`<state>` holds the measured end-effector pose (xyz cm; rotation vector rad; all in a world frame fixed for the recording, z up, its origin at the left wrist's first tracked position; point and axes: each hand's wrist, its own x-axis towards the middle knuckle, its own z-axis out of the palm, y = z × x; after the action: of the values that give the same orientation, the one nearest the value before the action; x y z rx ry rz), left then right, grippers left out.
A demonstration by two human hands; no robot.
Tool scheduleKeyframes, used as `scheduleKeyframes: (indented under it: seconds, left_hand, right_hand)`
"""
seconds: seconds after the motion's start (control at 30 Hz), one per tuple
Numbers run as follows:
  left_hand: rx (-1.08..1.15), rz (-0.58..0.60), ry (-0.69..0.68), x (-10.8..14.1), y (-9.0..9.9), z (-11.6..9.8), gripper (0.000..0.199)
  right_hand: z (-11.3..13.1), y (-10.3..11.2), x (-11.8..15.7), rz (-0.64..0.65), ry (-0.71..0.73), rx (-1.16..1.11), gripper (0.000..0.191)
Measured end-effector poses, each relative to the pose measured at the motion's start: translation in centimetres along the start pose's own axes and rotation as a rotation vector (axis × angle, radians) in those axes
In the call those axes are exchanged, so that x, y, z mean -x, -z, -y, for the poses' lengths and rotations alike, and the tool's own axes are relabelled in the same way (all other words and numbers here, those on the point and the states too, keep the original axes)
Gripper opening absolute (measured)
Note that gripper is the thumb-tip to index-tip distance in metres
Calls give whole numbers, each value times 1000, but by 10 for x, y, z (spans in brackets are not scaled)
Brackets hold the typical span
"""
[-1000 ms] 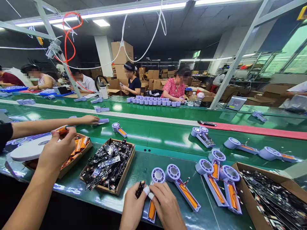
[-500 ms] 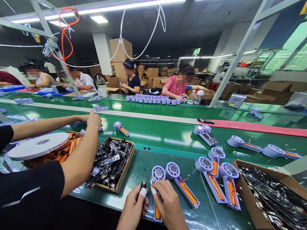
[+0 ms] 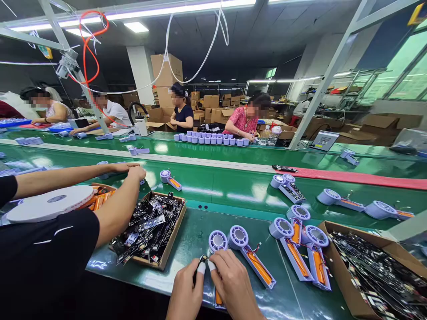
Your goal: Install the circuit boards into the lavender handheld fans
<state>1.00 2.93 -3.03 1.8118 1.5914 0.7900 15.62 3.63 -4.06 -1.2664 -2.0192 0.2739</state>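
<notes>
My left hand (image 3: pixel 187 284) pinches a small black circuit board (image 3: pixel 203 258) at the front edge of the green bench (image 3: pixel 180 249). Close beside it, my right hand (image 3: pixel 231 278) is closed with thumb and fingertips together; what they pinch is too small to name. Both hands are over a purple fan unit (image 3: pixel 218 240) with an orange battery in its handle, which my right hand partly covers. Another purple fan unit (image 3: pixel 239 236), its battery and thin wires showing, lies just to the right.
Boxes of circuit boards stand left (image 3: pixel 180 218) and right (image 3: pixel 350 298). Several fan units lie between my hands and the right box. A co-worker's arms (image 3: pixel 116 218) reach over the left side. Behind runs a green conveyor (image 3: pixel 230 186) bearing fan units.
My hands have drawn closer together around the board, which is now tilted. The co-worker's arms at the left have shifted, with their hands slightly further right. A seated person across has lowered their hands.
</notes>
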Motion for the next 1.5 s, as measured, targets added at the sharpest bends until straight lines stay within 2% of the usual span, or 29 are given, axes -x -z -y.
scheduleKeyframes:
  seconds: [0.2, 0.33, 0.47, 0.67, 0.8, 0.93, 1.13, 1.23, 1.33, 1.4, 1.5]
  left_hand:
    - [-148, -6, -77, 1, -3, 4, 25]
    - [-256, 27, -178, 4, -1, 6, 26]
    - [-150, 94, -251, 1, 11, 6, 27]
    - [12, 180, -207, -5, 24, 4, 23]
    - [43, 201, -211, -7, 24, 5, 26]
    - [62, 228, -214, -10, 21, 6, 25]
    - [91, 218, -172, -8, 17, 3, 27]
    - [131, 207, -106, -5, 17, 2, 27]
    - [168, 139, -37, -1, 16, 5, 27]
    - [226, 81, 8, 2, 14, 9, 28]
    - [295, 1, 74, 8, 13, 14, 41]
  right_hand:
    - [2, -2, -2, 8, 2, 78, 25]
    - [0, -4, -4, 11, -5, 153, 25]
    - [-4, 3, -6, 44, 21, 48, 30]
    - [-4, 21, -10, 152, -9, -175, 30]
    - [-4, 31, -16, 219, 19, -222, 34]
    - [-5, 36, -20, 263, 6, -253, 28]
    - [-8, 25, -14, 167, -50, -341, 22]
    - [-20, 20, 0, 84, -210, -506, 23]
    - [-31, 23, 17, -49, -377, -601, 29]
    - [-32, 28, 25, -71, -372, -558, 29]
    - [-21, 38, 28, 9, -257, -446, 32]
